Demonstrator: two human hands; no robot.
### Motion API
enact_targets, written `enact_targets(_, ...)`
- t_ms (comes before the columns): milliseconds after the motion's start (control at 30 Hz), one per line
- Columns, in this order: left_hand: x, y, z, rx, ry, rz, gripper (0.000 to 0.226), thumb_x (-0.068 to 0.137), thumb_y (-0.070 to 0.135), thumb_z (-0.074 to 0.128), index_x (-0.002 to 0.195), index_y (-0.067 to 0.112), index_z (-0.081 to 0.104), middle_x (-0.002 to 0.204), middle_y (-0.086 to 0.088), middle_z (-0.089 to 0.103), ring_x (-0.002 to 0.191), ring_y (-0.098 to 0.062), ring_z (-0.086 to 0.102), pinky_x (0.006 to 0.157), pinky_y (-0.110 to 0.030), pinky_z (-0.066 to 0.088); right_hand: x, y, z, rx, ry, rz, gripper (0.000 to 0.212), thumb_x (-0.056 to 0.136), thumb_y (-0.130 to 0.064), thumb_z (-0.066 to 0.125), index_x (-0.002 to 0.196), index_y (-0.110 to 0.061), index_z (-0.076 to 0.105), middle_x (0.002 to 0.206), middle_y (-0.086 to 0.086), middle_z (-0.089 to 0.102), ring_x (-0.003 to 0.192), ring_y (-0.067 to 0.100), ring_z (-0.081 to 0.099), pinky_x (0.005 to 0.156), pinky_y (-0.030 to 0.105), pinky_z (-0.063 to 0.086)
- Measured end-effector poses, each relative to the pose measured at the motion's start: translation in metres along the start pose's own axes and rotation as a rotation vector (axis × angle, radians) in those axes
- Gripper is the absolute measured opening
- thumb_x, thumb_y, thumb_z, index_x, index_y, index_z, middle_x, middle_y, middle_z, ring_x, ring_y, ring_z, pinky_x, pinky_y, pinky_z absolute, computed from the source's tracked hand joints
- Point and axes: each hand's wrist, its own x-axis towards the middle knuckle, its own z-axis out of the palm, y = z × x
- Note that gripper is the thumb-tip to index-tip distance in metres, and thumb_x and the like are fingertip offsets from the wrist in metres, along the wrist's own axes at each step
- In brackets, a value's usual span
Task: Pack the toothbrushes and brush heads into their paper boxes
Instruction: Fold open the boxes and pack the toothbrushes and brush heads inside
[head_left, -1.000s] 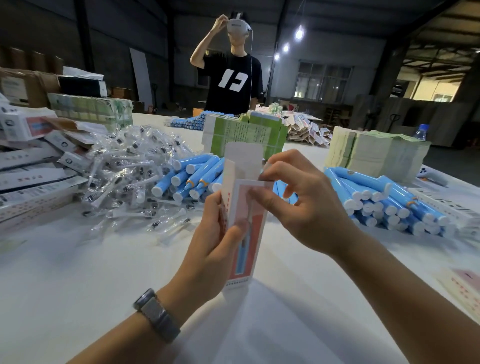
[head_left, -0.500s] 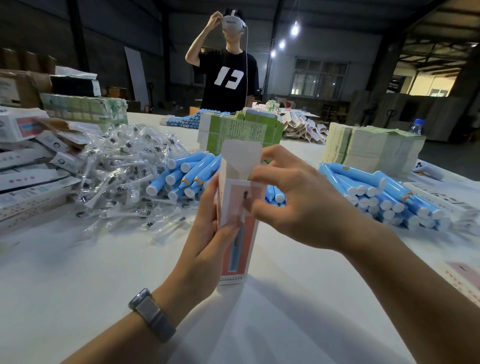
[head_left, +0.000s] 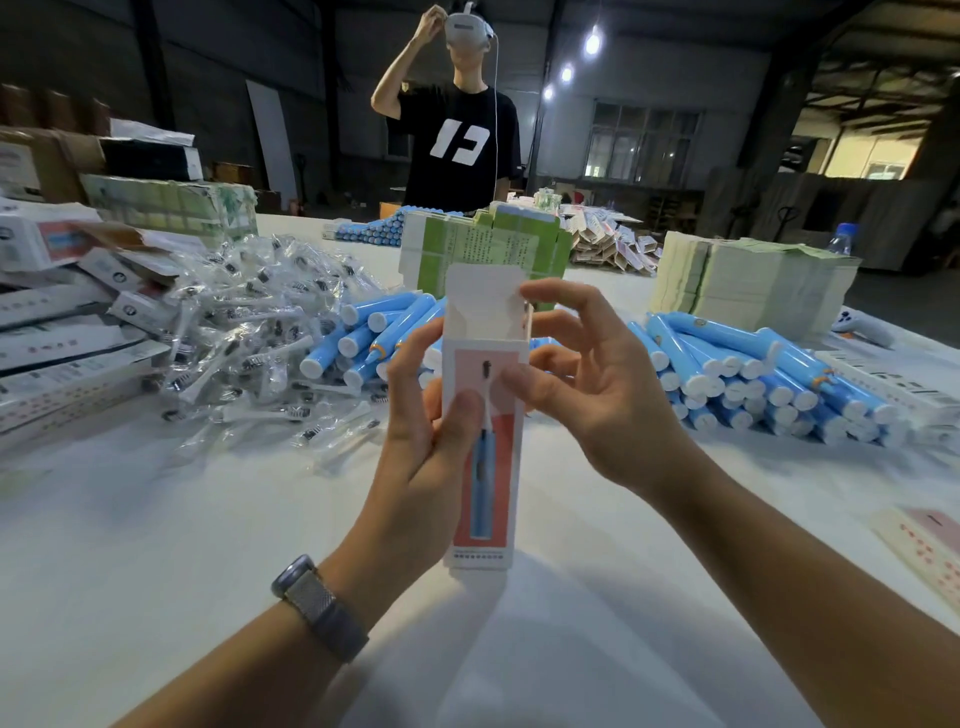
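Observation:
A tall white paper box (head_left: 491, 467) with a red panel and a blue toothbrush picture stands upright on the table, its top flap raised. My left hand (head_left: 421, 447) grips it from the left, thumb on the front. My right hand (head_left: 592, 379) holds its top right corner, index fingertip on the flap and thumb on the front. Blue toothbrush handles lie in piles behind the box (head_left: 363, 338) and to the right (head_left: 769, 374). Bagged brush heads (head_left: 249, 332) are heaped at the left.
Flat and packed boxes (head_left: 57, 332) are stacked at the far left. Green cartons (head_left: 488, 249) and a paper stack (head_left: 748, 280) stand behind. A flat box (head_left: 930, 545) lies at the right edge. A person (head_left: 457, 114) stands across the table.
The box has been squared up and set upright with its top flap opened. My right hand's fingers have spread out from a closed pinch on the top.

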Motion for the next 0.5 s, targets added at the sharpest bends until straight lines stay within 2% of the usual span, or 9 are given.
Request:
enact_targets(67,0.0002,0.0007,-0.0005,-0.015,-0.017,-0.014,0.045,0.102,0.023,0.041,0.138,0.048,0.030,0.118,0.019,0.068,0.100,-0.007,0.069,0.079,-0.023,0.056,-0.0005,0.0013,0.0001,-0.003,0.017,-0.003,0.046,0.080,-0.021,0.073,0.118,-0.024,0.048,0.105,0.001,0.067,0.078,0.029,0.066,0.069,0.042,0.061)
enact_targets(133,0.0006,0.0014,-0.0013,-0.013,-0.025,-0.033,0.045,0.103,0.019,0.041,0.138,0.045,0.032,0.115,0.019,0.069,0.095,-0.008,0.069,0.077,-0.025,0.057,-0.0006,0.0021,0.0008,-0.018,0.016,-0.017,0.039,0.081,-0.022,0.071,0.115,-0.022,0.052,0.105,0.002,0.068,0.076,0.026,0.067,0.065,0.043,0.061)
enact_targets(167,0.0012,0.0019,-0.0017,-0.017,-0.027,-0.045,0.044,0.102,0.018,0.041,0.135,0.046,0.034,0.112,0.016,0.070,0.092,-0.010,0.070,0.076,-0.027,0.058,-0.0005,0.0025,0.0008,-0.020,0.012,-0.026,0.035,0.083,-0.019,0.070,0.114,-0.022,0.054,0.105,0.004,0.068,0.074,0.021,0.067,0.064,0.039,0.060)
enact_targets(233,0.0021,0.0032,-0.0030,-0.038,-0.027,-0.069,0.039,0.101,0.018,0.044,0.128,0.047,0.041,0.108,0.010,0.071,0.089,-0.014,0.070,0.077,-0.036,0.060,-0.0004,0.0031,0.0009,-0.029,0.007,-0.023,0.027,0.087,-0.013,0.068,0.111,-0.022,0.060,0.097,0.013,0.069,0.069,0.013,0.064,0.063,0.032,0.057)
enact_targets(300,0.0027,0.0043,-0.0038,-0.059,-0.020,-0.085,0.037,0.099,0.019,0.046,0.121,0.048,0.046,0.104,0.006,0.071,0.087,-0.020,0.068,0.080,-0.049,0.061,-0.0004,0.0034,0.0008,-0.059,-0.008,-0.009,0.021,0.088,-0.014,0.065,0.105,-0.025,0.063,0.089,0.025,0.067,0.069,0.017,0.062,0.065,0.039,0.056)
enact_targets(333,0.0022,0.0046,-0.0041,-0.057,-0.015,-0.085,0.036,0.098,0.019,0.048,0.119,0.048,0.047,0.101,0.005,0.070,0.086,-0.023,0.067,0.081,-0.056,0.059,-0.0005,0.0032,0.0006,-0.061,-0.022,-0.006,0.019,0.088,-0.015,0.064,0.104,-0.025,0.064,0.086,0.025,0.067,0.070,0.020,0.063,0.067,0.042,0.056)
enact_targets(400,0.0013,0.0053,-0.0037,-0.038,-0.008,-0.070,0.033,0.098,0.024,0.052,0.119,0.049,0.047,0.099,0.003,0.067,0.085,-0.025,0.065,0.081,-0.064,0.056,-0.0003,0.0020,-0.0016,-0.103,-0.039,-0.028,0.016,0.088,-0.017,0.065,0.101,-0.027,0.064,0.089,0.016,0.069,0.078,0.025,0.066,0.071,0.043,0.056)
enact_targets(500,0.0001,0.0056,-0.0030,-0.008,-0.027,-0.042,0.031,0.095,0.034,0.052,0.122,0.047,0.044,0.100,0.002,0.066,0.084,-0.024,0.065,0.078,-0.064,0.056,0.0029,-0.0010,-0.0060,-0.204,-0.028,-0.113,0.015,0.086,-0.016,0.069,0.096,-0.027,0.067,0.114,-0.001,0.064,0.103,0.015,0.062,0.076,0.028,0.052)
